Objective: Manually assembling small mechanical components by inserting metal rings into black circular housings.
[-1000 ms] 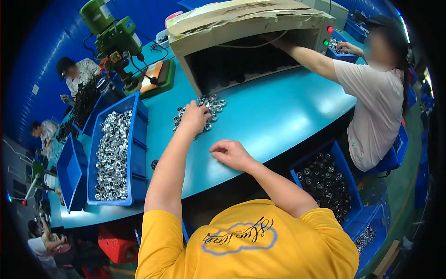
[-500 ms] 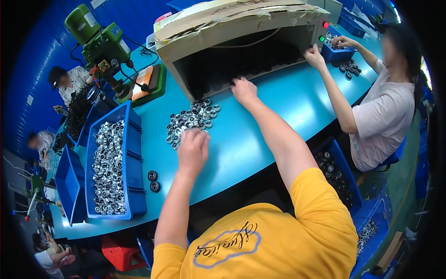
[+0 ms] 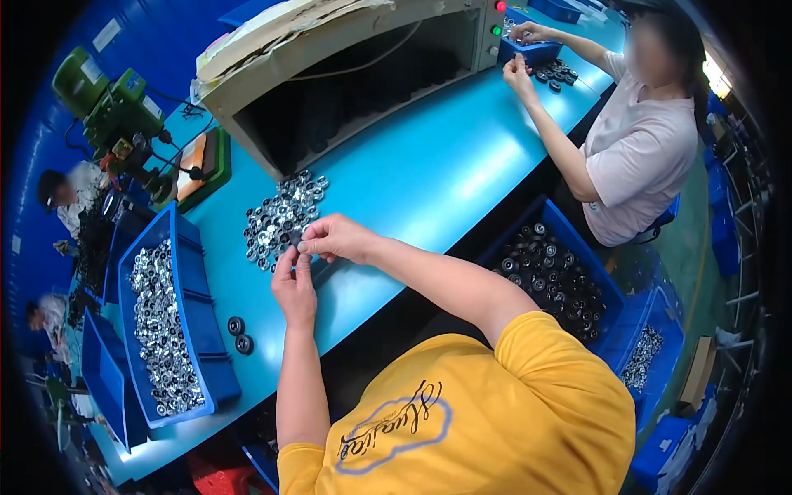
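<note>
My left hand (image 3: 294, 290) and my right hand (image 3: 337, 238) meet above the near edge of a pile of small silver-and-black wheel-like parts (image 3: 285, 210) on the turquoise table. The fingertips of both are pinched together. Something small and dark seems to sit between them, mostly hidden by the fingers. Left of my left forearm, two black wheels (image 3: 240, 334) lie on the table. Farther left, a long blue bin (image 3: 188, 289) holds many of the silver parts.
A whitish box-shaped machine (image 3: 247, 136) with a dark opening stands behind the pile. A green machine (image 3: 115, 107) is at the far left. A co-worker (image 3: 639, 140) sits on the right, handling parts by a blue bin (image 3: 528, 55). Another blue bin (image 3: 606, 285) holds black wheels.
My right hand has come back from the machine's opening to join my left hand at the pile. Both are now pinched together. The whole view has shifted, with the table moving leftward.
</note>
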The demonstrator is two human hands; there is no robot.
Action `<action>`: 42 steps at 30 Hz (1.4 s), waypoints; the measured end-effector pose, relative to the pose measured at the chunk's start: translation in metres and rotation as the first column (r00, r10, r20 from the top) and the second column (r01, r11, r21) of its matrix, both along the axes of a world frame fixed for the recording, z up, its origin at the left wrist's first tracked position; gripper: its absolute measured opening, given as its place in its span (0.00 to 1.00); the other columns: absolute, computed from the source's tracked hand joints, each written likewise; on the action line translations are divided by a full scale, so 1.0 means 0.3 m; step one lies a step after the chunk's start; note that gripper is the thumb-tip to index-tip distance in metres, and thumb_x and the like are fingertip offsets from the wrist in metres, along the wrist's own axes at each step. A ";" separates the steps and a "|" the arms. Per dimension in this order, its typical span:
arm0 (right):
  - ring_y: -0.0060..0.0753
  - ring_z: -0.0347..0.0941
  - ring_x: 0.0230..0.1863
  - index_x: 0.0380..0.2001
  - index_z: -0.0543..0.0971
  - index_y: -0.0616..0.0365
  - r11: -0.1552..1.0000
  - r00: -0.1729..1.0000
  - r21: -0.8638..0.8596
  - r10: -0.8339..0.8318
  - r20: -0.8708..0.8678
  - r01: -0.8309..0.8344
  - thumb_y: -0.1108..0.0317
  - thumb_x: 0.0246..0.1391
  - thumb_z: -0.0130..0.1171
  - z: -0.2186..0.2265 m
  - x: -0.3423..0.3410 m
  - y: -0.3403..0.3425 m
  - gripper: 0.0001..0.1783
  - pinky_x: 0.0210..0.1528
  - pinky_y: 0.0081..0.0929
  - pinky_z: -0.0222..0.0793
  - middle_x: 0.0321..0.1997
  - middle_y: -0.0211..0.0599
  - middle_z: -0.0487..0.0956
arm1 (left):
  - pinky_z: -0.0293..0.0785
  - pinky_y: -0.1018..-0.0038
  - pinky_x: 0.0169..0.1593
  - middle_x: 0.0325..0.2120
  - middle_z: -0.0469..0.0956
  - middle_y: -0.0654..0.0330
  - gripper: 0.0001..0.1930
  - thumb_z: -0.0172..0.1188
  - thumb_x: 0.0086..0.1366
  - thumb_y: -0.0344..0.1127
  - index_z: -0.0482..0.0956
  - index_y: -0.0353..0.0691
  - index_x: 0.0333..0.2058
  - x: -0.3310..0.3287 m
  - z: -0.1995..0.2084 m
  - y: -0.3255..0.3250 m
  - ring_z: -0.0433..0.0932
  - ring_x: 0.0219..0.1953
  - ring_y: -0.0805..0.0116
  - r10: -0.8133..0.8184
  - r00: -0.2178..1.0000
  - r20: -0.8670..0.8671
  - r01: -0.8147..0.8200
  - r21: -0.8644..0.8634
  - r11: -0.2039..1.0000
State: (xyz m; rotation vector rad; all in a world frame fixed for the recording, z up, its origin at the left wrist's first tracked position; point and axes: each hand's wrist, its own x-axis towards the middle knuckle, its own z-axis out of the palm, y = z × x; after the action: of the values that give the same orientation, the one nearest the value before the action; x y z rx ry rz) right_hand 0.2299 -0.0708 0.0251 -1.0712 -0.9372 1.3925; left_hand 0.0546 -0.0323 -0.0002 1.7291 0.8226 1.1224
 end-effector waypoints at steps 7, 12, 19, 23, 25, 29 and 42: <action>0.15 0.73 0.26 0.36 0.85 0.58 0.993 0.996 0.098 -0.065 0.053 0.060 0.60 0.60 0.71 -0.042 -0.032 -0.041 0.12 0.26 0.18 0.72 0.28 0.25 0.80 | 0.66 0.82 0.29 0.28 0.78 0.68 0.04 0.66 0.68 0.28 0.84 0.36 0.39 -0.050 -0.017 0.024 0.71 0.26 0.81 -0.113 0.973 0.200 0.172 -0.309 0.935; 0.14 0.71 0.25 0.36 0.84 0.57 0.998 0.998 0.067 -0.008 0.054 0.005 0.58 0.61 0.70 -0.032 -0.034 -0.056 0.13 0.26 0.16 0.70 0.28 0.23 0.79 | 0.66 0.80 0.29 0.26 0.78 0.68 0.05 0.66 0.69 0.32 0.83 0.38 0.37 -0.075 -0.029 0.042 0.71 0.25 0.79 -0.207 0.925 0.319 0.332 -0.412 0.849; 0.14 0.71 0.23 0.35 0.82 0.55 0.994 0.996 0.083 0.071 0.047 -0.075 0.58 0.61 0.70 -0.013 -0.014 -0.052 0.12 0.26 0.16 0.69 0.27 0.23 0.78 | 0.68 0.78 0.33 0.26 0.77 0.67 0.08 0.63 0.72 0.37 0.82 0.38 0.38 -0.086 -0.038 0.063 0.72 0.27 0.77 -0.276 0.880 0.387 0.431 -0.402 0.808; 0.14 0.71 0.23 0.34 0.82 0.55 0.996 0.994 0.071 0.038 0.104 -0.045 0.59 0.61 0.70 -0.003 -0.019 -0.059 0.12 0.26 0.16 0.69 0.27 0.22 0.78 | 0.68 0.79 0.33 0.28 0.77 0.68 0.08 0.63 0.72 0.37 0.81 0.38 0.40 -0.089 -0.047 0.075 0.72 0.28 0.78 -0.289 0.880 0.378 0.441 -0.420 0.793; 0.14 0.71 0.23 0.34 0.82 0.55 0.997 0.993 0.070 0.032 0.114 -0.040 0.59 0.61 0.69 0.006 -0.017 -0.053 0.11 0.26 0.17 0.69 0.27 0.22 0.78 | 0.67 0.79 0.33 0.28 0.77 0.68 0.08 0.63 0.72 0.37 0.81 0.38 0.41 -0.084 -0.029 0.071 0.72 0.28 0.78 -0.265 0.876 0.404 0.443 -0.452 0.775; 0.14 0.71 0.23 0.35 0.82 0.56 0.993 0.988 0.107 0.040 0.151 -0.056 0.61 0.61 0.68 0.007 -0.043 -0.029 0.10 0.26 0.17 0.69 0.27 0.23 0.77 | 0.68 0.80 0.34 0.30 0.76 0.68 0.07 0.62 0.72 0.37 0.80 0.40 0.40 -0.082 -0.002 0.033 0.72 0.29 0.79 -0.171 0.922 0.348 0.325 -0.455 0.829; 0.14 0.70 0.27 0.36 0.80 0.57 0.995 0.996 0.098 0.040 -0.077 -0.032 0.63 0.63 0.68 0.020 -0.066 -0.058 0.09 0.27 0.15 0.66 0.31 0.22 0.75 | 0.73 0.77 0.37 0.34 0.78 0.66 0.07 0.60 0.74 0.35 0.79 0.38 0.44 -0.076 -0.014 0.029 0.75 0.32 0.77 -0.273 0.859 0.434 0.450 -0.384 0.806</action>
State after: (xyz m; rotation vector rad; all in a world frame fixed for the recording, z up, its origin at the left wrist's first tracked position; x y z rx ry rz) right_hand 0.2101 -0.0881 0.0310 -0.9246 -0.9603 1.3949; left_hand 0.0318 -0.0236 -0.0043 1.1532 0.4484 0.8406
